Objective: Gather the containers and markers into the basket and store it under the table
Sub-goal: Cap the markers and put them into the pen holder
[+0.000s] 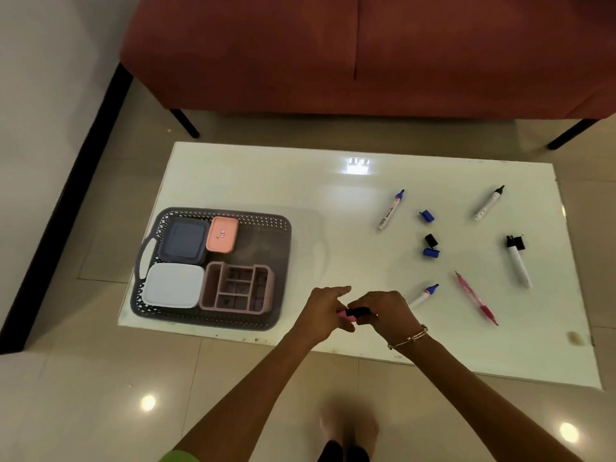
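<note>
2 hands (356, 311) grip pink highlighter (346, 314).

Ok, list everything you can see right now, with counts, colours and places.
basket: 1, grey, table's left end
lidded containers: 3, white, dark blue, salmon, in basket
organiser: 1, pink, basket's near right corner
markers: 4, uncapped, blue or black tips, table's right half
loose caps: 4, two blue, two black, among the markers
pen: 1, pink, right near side
table: 1, white, centre
sofa: 1, red, behind table
pink marker: 1, black cap, held in both hands
left hand, right hand: fingers closed on it
</note>
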`<state>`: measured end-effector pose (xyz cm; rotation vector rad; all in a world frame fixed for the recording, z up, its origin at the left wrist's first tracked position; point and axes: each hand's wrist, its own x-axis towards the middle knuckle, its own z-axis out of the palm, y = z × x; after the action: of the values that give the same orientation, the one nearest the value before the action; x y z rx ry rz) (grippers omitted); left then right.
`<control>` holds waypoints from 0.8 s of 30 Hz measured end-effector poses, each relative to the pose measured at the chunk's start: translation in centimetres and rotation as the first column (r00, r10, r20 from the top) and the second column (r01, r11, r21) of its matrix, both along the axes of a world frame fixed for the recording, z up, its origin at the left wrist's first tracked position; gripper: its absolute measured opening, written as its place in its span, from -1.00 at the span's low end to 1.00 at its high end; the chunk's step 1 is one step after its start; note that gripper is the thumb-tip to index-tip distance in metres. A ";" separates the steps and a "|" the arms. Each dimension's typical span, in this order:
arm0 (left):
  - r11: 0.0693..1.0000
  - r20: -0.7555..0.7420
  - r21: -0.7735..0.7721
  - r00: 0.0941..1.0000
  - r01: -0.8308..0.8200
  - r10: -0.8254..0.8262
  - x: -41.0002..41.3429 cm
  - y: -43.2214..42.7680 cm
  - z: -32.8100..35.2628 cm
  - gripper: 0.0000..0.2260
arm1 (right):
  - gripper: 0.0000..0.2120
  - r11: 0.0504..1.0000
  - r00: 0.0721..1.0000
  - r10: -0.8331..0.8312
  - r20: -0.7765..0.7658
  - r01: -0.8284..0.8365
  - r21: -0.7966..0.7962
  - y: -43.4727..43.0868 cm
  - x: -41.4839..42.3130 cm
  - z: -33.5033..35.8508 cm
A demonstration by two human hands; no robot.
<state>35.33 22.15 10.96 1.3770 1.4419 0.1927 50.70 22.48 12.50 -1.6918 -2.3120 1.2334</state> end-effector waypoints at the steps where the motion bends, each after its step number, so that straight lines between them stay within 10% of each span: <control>1: 1.000 -0.023 0.014 1.000 0.018 -0.017 -0.5 -0.1 0.4 -0.43 | -0.77 0.999 0.998 0.048 0.036 -0.047 -0.023 0.3 -0.4 0.0; 6: 0.975 -0.010 0.179 0.990 -0.133 0.137 -4.3 0.5 2.9 -0.38 | -0.65 0.978 0.984 0.151 0.099 -0.163 0.128 1.3 -4.1 0.8; 9: 0.918 -0.108 0.315 0.951 -0.243 0.289 -8.4 0.7 4.1 -0.42 | -0.81 0.993 0.979 -0.059 -0.194 0.078 0.092 2.2 -7.4 1.6; 13: 0.637 -0.039 0.398 0.682 -0.660 0.730 -13.8 -0.8 4.6 -0.77 | -0.85 0.909 0.797 -0.417 -0.437 0.364 -0.202 3.6 -12.8 1.6; 18: 0.491 0.021 0.397 0.542 -0.776 0.840 -16.3 -1.8 4.7 -0.80 | -0.67 0.655 0.453 -0.753 -0.477 0.456 -0.602 4.5 -17.1 0.0; 20: 0.484 0.043 0.386 0.539 -0.785 0.841 -16.6 -1.9 4.8 -0.80 | -0.56 0.673 0.485 -0.737 -0.471 0.462 -0.578 4.6 -17.7 -0.8; 24: 0.474 0.080 0.374 0.537 -0.797 0.840 -16.6 -1.9 5.2 -0.81 | -0.69 0.904 0.853 -0.425 -0.303 0.415 -0.101 4.9 -18.2 -2.5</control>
<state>18.75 20.28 16.14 0.8346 2.1762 1.0897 32.54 27.33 10.00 -1.7263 -1.6336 1.3288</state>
